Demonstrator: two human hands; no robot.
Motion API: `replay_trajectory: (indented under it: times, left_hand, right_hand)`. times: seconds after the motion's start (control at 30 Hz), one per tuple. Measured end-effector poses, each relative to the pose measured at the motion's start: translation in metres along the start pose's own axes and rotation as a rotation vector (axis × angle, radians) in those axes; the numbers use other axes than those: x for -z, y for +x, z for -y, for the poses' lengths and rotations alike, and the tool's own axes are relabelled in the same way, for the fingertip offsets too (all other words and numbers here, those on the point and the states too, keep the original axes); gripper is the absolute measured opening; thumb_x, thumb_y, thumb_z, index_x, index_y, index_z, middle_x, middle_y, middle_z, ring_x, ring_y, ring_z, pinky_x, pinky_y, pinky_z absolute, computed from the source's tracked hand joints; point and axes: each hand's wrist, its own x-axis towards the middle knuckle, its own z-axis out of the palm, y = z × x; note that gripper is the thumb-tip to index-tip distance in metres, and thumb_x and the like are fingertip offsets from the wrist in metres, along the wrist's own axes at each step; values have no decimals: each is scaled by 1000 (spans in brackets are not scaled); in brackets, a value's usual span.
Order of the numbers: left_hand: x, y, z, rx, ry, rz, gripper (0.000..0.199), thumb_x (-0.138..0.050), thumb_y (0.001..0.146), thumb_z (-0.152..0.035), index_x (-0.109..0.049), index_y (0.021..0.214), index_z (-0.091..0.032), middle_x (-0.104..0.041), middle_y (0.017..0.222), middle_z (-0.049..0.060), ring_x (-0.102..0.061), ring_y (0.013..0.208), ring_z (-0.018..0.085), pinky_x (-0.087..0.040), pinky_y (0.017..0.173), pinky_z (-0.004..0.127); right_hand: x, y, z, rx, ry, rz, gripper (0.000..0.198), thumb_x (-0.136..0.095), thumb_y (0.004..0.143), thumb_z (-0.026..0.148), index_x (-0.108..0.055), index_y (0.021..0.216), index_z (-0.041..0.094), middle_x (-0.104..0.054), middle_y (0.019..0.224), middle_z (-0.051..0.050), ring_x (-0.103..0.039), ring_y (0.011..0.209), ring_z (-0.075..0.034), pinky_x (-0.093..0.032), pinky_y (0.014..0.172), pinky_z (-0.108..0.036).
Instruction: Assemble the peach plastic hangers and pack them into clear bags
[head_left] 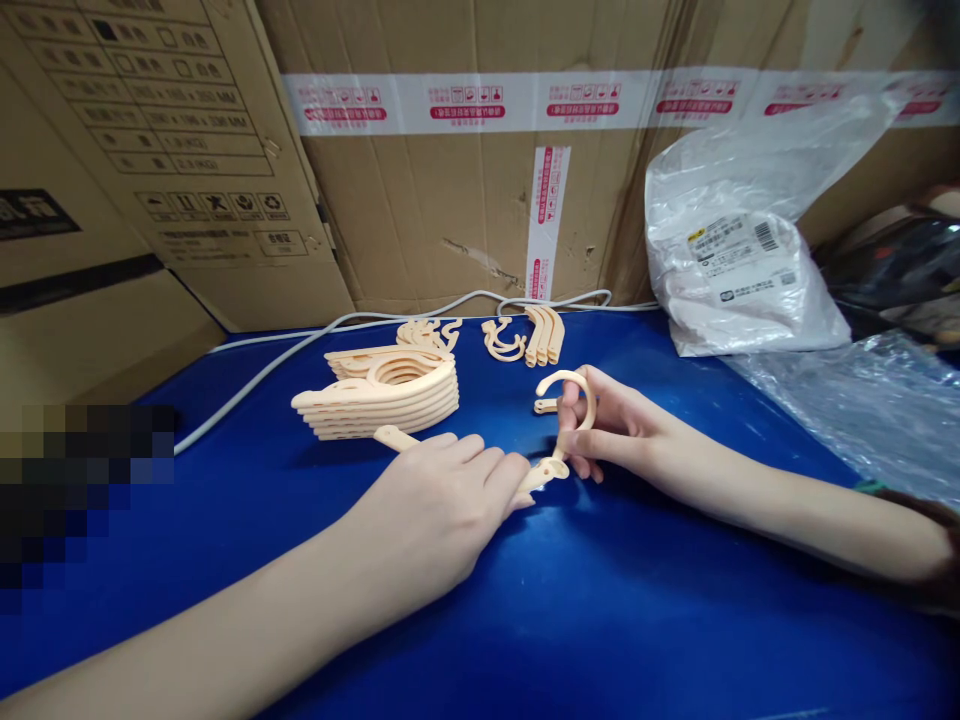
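Left hand, front-right of the stacked pieces, grips a bar. Farther right of them, the right hand pinches a hook.

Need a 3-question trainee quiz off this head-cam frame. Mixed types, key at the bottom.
1. Multiple choice: what does the right hand hold?
A) a cable
B) a cream hook
C) a cardboard box

2. True or false: the white plastic bag is to the right, in the picture, of the stack of cream pieces.

3. Fill in the colour: the left hand grips a long cream piece above a glossy ____ work surface.

Key: 1. B; 2. True; 3. blue
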Motion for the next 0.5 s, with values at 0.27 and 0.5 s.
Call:
replay_trajectory:
  times: [0.27,0.5]
  left_hand:
    - [-2,-2,1,9,-18,27,34,-30,103,-21,-60,88,-16,-62,72,2,-56,63,19,-37,58,31]
    - [-3,-1,4,32,-27,35,32,-29,104,-21,-60,101,-15,-67,77,3,-61,67,18,-42,59,29]
  right_hand:
    - [-1,-2,0,-23,-12,16,24,-61,87,33,-40,91,23,-55,73,5,-51,59,-9,-41,57,-26]
    - [-1,-2,1,21,-22,34,34,-65,86,45,-39,92,23,-57,77,4,-53,60,-9,-41,53,-24]
